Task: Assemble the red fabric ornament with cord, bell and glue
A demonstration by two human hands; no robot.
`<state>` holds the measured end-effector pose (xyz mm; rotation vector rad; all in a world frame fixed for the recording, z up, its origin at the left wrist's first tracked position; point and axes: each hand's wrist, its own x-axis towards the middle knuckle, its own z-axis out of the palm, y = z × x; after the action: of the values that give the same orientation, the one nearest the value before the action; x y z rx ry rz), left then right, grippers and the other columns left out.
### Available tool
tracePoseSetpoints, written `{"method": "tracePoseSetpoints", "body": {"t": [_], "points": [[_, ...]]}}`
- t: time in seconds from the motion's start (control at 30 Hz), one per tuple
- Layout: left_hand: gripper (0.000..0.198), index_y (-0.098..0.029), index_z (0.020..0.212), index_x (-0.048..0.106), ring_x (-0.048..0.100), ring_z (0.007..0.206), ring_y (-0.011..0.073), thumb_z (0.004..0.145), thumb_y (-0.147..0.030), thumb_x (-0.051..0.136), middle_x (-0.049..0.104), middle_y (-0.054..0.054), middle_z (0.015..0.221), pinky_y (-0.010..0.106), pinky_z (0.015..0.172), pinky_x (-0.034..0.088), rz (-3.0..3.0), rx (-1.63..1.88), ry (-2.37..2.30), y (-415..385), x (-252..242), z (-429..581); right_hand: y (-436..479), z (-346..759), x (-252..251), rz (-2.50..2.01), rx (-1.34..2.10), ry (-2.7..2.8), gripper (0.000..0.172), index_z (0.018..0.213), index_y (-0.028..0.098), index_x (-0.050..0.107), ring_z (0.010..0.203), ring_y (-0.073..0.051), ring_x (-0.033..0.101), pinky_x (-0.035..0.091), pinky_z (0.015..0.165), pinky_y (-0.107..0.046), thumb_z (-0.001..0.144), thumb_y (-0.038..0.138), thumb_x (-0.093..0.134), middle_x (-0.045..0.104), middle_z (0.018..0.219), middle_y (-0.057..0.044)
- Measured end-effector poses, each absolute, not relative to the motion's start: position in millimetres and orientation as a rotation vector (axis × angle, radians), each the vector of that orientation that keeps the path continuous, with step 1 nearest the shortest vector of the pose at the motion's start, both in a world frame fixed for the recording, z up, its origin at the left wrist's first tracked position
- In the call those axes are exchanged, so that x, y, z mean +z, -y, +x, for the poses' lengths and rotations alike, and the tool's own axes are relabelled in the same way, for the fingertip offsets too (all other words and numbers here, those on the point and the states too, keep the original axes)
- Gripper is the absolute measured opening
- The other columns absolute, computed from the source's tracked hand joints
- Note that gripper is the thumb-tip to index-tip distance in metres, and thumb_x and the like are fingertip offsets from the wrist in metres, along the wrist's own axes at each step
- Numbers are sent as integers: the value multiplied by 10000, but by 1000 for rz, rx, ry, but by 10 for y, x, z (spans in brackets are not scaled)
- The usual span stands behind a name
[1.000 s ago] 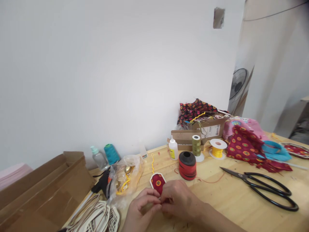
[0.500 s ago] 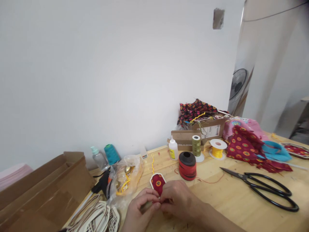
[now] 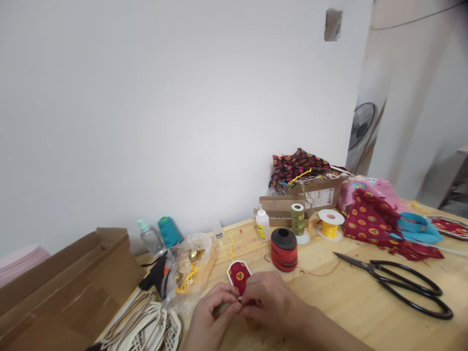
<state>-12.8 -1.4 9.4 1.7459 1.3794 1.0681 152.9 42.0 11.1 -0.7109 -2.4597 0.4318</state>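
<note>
My left hand (image 3: 212,317) and my right hand (image 3: 268,300) meet low in the middle of the wooden table (image 3: 358,302), fingertips pinched together on something small that I cannot make out. Just beyond the fingers lies a small red fabric-covered piece (image 3: 238,275) with a white edge and a yellow cord running away from it. A red spool with a black top (image 3: 283,249) stands right behind my right hand, a thin red thread trailing from it.
Large black scissors (image 3: 402,282) lie at right. Green spool (image 3: 297,220), yellow spool (image 3: 329,224), glue bottle (image 3: 262,224) and cardboard box with fabric (image 3: 314,192) stand behind. Plastic bag (image 3: 190,270), teal spool (image 3: 168,231), open carton (image 3: 62,287) and white frames (image 3: 146,329) are left.
My hands stay pinched together at the same spot; the fingers shift only slightly. Nothing else on the table has moved.
</note>
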Motion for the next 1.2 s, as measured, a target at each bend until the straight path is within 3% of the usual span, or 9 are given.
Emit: {"method": "tracePoseSetpoints", "body": {"t": [0.77,1.2], "points": [[354,-179,508,486,500,624,140,795,-380,434,531,5,629,215,603,391,1723,1026,-1405,34,86,-123,-427,1518,101,-698,445,2392,126,724,192,644,641,-96,531,346,567,-170,771,276,561,631,673,6],[372,-180,486,481,513,656,142,807,-360,424,547,11,665,210,629,396,1714,1049,-1401,54,87,-125,-392,1534,127,-732,467,2403,128,712,185,620,644,-90,514,336,558,-167,789,237,531,607,688,12]]}}
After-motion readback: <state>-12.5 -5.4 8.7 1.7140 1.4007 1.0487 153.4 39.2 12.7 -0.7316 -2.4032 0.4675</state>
